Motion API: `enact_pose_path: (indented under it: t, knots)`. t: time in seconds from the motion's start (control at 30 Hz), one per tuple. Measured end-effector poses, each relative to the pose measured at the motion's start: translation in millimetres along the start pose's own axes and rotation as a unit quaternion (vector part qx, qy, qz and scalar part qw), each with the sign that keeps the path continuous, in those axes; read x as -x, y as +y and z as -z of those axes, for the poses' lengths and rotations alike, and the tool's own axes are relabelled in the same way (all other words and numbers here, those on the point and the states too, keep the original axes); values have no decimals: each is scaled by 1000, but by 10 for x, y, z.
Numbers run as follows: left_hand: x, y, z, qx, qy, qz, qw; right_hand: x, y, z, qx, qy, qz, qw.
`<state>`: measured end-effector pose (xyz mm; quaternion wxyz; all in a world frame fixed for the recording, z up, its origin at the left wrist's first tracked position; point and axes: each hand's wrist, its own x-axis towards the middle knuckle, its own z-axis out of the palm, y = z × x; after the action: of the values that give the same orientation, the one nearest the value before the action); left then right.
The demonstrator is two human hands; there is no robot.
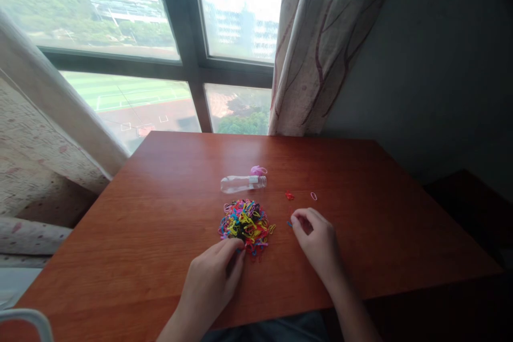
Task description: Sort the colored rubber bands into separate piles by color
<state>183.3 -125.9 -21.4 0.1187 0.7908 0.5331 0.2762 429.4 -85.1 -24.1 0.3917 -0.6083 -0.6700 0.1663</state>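
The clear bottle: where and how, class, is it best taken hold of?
Probably around the middle of the clear bottle, coming from above: it lies on its side, lengthwise left to right, with the colorful pile on its near side and the pink bundle behind its right end.

Two hands in play, one tabletop, one clear bottle, one pink bundle, one heap of bands too jumbled to count! One pink band, one blue bit, one red cluster; two curtains, four windowpanes!
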Motion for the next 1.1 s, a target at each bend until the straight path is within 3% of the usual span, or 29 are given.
enact_pose_path:
  t: [0.2,0.43,0.63,0.9,1.1]
  knots:
    - [-2,-13,-6,13,1,3,1000,-358,216,-25,60,-11,25,998]
    - [-8,4,23,18,-11,10,1000,-431,266,-84,70,-5,41,997]
    - [3,-8,6,20,-18,15,1000,-247,158,-83,49,4,39,998]
    - [0,10,22,27,-31,22,999,267,-149,-201,11,-54,59,997]
    - [-15,16,31,35,-28,22,999,407,-267,-242,40,-87,85,992]
